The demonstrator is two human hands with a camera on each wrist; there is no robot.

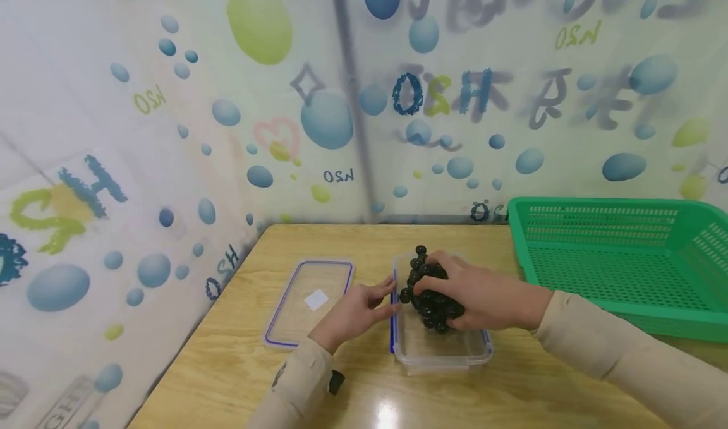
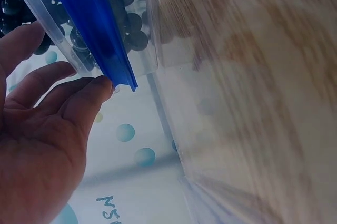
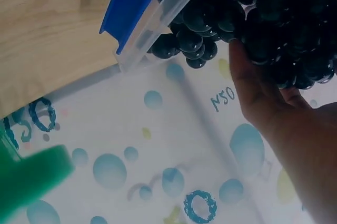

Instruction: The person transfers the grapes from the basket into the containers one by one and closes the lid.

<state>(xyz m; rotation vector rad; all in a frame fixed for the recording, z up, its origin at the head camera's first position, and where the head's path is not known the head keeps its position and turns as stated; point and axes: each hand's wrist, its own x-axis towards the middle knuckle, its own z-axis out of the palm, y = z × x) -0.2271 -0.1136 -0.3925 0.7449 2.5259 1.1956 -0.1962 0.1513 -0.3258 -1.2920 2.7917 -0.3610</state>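
My right hand (image 1: pixel 483 293) grips a bunch of black grapes (image 1: pixel 435 306) from above, fingers spread round it. The bunch is over and partly within a clear plastic container (image 1: pixel 443 361), and a few grapes stick out toward its far end. My left hand (image 1: pixel 358 309) is at the container's left side, its fingertips touching the rim beside the blue locking flap (image 2: pixel 95 18). In the left wrist view those fingers are only loosely bent. Grapes show through the clear wall there. The right wrist view has the bunch (image 3: pixel 284 29) resting against the right fingers.
A clear lid (image 1: pixel 279 302) with a blue seal and a white label lies flat left of the container. On the right stands a green perforated basket (image 1: pixel 597 318). The wooden table (image 1: pixel 227 366) meets a patterned wall covering (image 1: pixel 318 208) at the back and left.
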